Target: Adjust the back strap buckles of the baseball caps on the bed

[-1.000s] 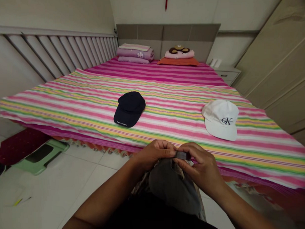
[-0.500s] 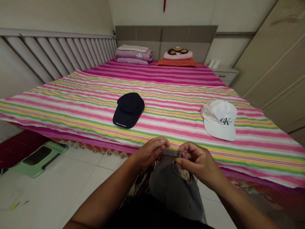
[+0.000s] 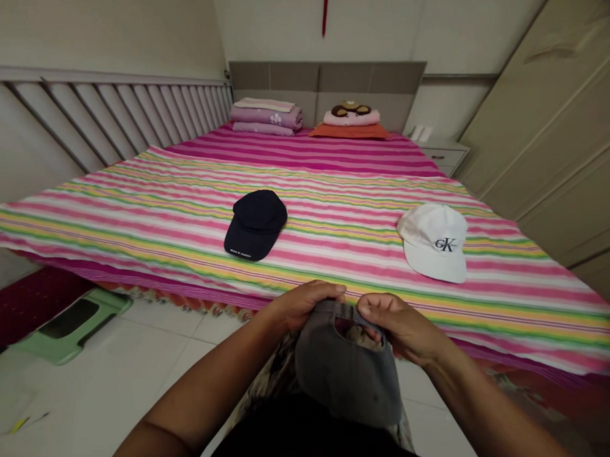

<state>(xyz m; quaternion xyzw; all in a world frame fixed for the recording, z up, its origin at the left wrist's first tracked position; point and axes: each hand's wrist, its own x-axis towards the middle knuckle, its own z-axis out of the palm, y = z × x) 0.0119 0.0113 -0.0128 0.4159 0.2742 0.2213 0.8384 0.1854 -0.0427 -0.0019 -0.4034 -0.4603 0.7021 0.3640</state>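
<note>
A grey baseball cap (image 3: 347,373) hangs in front of my body, its back strap and half-round opening turned up. My left hand (image 3: 312,301) grips the band at the left of the strap, thumb lying along the top. On the other side my right hand (image 3: 395,322) pinches the strap's right end, some of its fingers hidden behind the cap. Beyond my hands, a dark navy cap (image 3: 257,223) lies on the striped bed sheet (image 3: 336,247). To the right of it lies a white cap (image 3: 435,240) with black letters on its front.
Folded purple bedding (image 3: 266,118) and a pink-and-orange pile (image 3: 351,123) with a brown bear shape rest near the headboard (image 3: 364,80). A green stool (image 3: 81,326) stands on the floor at left. White rails (image 3: 145,111) line the bed's left side; a wardrobe (image 3: 546,133) stands at right.
Both hands have shifted along the grey cap's strap, and the cap has turned so its back opening shows wider. The right hand's fingers now sit closer on the strap's edge.
</note>
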